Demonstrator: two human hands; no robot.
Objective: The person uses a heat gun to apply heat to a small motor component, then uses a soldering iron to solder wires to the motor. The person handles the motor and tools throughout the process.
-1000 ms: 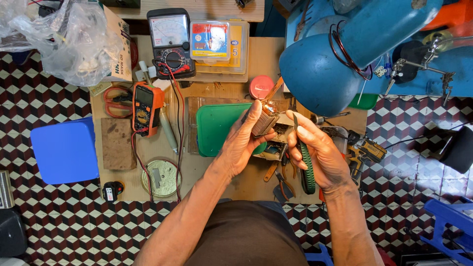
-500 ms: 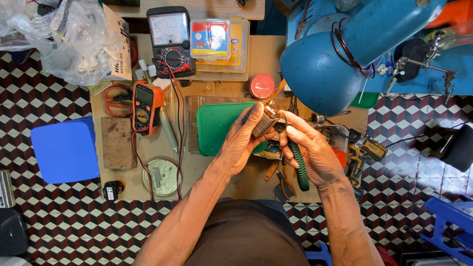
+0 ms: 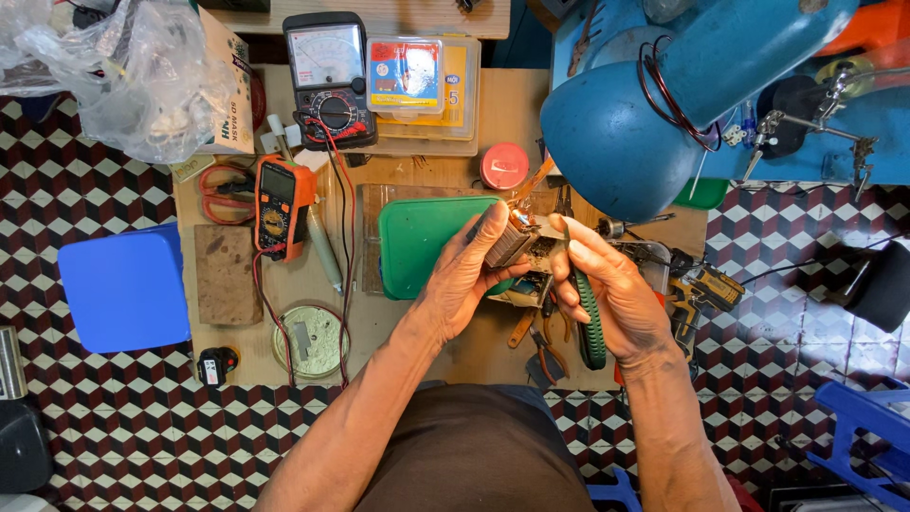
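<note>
— Hands first: where do they stand?

— Together over the middle of the small wooden workbench (image 3: 445, 104). The left hand (image 3: 464, 275) is wrapped round a small ribbed metal part, grey and brown, about the shape of a short block (image 3: 507, 245), with the thumb lying along its top. The right hand (image 3: 611, 294) meets it from the three o'clock side and grips a green-handled tool (image 3: 590, 318) whose handle runs down through the palm toward six o'clock. Its tip is hidden behind the fingers, so I cannot tell what kind of tool it is.

— And the work itself?

— The ribbed part is lifted off the bench, just above an opened bit of electronics with a circuit board (image 3: 526, 284), and just right of a green plastic tray (image 3: 427, 242). A bright spot shows at the part's upper end, under the big blue lamp shade (image 3: 616, 142) at one o'clock.

— How far along, would you say?

— Midway, by my reading. The unit lies open and one component is in hand being worked on; nothing looks reassembled. An orange digital multimeter (image 3: 278, 204) at nine o'clock and a black analogue meter (image 3: 327, 71) at eleven o'clock have leads trailing, resting on the bench, neither being touched.

— Anything else close by?

— A round red tin (image 3: 504, 166) at twelve o'clock, and pliers (image 3: 545, 356) at six, lying loose.
</note>
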